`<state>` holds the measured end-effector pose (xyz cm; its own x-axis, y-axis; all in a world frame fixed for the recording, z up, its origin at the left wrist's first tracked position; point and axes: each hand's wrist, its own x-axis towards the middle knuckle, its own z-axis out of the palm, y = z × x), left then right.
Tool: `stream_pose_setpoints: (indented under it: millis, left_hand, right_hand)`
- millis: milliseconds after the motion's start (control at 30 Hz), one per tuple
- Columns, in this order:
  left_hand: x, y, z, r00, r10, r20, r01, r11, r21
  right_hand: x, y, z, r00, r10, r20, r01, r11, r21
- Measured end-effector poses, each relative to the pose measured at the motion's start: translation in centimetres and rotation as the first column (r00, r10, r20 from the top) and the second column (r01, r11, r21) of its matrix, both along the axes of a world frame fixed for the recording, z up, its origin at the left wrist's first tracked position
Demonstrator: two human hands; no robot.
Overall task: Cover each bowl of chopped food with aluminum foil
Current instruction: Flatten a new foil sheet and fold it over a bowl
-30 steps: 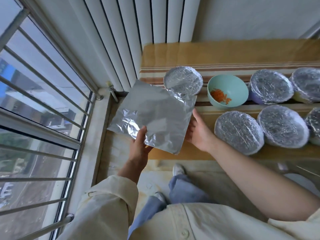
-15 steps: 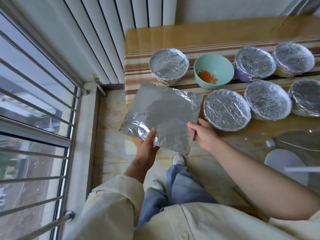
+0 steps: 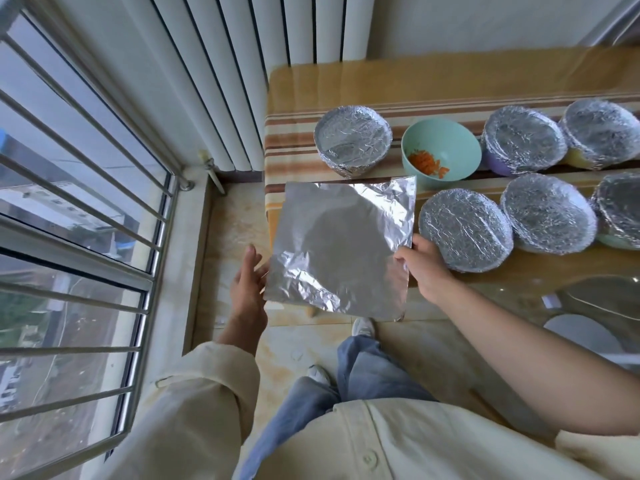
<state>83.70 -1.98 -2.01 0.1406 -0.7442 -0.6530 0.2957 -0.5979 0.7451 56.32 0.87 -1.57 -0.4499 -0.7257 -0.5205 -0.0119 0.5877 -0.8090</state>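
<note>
A square sheet of aluminum foil [image 3: 341, 245] hangs in the air over the table's left end. My right hand [image 3: 420, 268] pinches its right edge. My left hand [image 3: 247, 284] is at the sheet's lower left edge, fingers straight and spread, touching or just off the foil. Beyond the sheet stands an uncovered teal bowl [image 3: 441, 152] with chopped orange food inside. Several bowls wrapped in foil surround it: one to its left [image 3: 353, 138], one in front [image 3: 465, 228], others to the right [image 3: 524, 143].
The bowls stand on a table with a striped cloth [image 3: 287, 143] under glass. White radiator panels [image 3: 221, 64] rise behind the table's left end. A barred window [image 3: 76, 202] fills the left side. My legs and shoes [image 3: 362, 329] are on the tiled floor below.
My left hand let go of the foil's lower edge and opened beside it. The right hand kept its pinch, and the sheet swung round toward the table.
</note>
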Motion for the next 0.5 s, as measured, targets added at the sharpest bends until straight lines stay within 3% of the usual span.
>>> stream_pose_setpoints:
  millis: [100, 200, 367, 500]
  left_hand:
    - [-0.7, -0.3, 0.6, 0.982, -0.130, 0.139, 0.132, 0.991, -0.005]
    - [-1.4, -0.2, -0.1, 0.928, -0.223, 0.300, 0.237, 0.971, -0.012]
    - [-2.3, 0.3, -0.1, 0.895, -0.210, 0.394, 0.227, 0.974, 0.003]
    - [-2.3, 0.5, 0.5, 0.871, -0.190, 0.452, 0.206, 0.978, 0.015]
  right_hand:
    - [0.0, 0.1, 0.3, 0.995, 0.068, -0.073, -0.069, 0.998, -0.007]
    - [0.1, -0.1, 0.2, 0.987, 0.031, -0.155, -0.039, 0.998, -0.044]
    - [0.5, -0.1, 0.4, 0.923, 0.025, -0.384, -0.074, 0.991, -0.111]
    - [0.5, -0.3, -0.1, 0.877, 0.057, -0.476, -0.156, 0.973, -0.169]
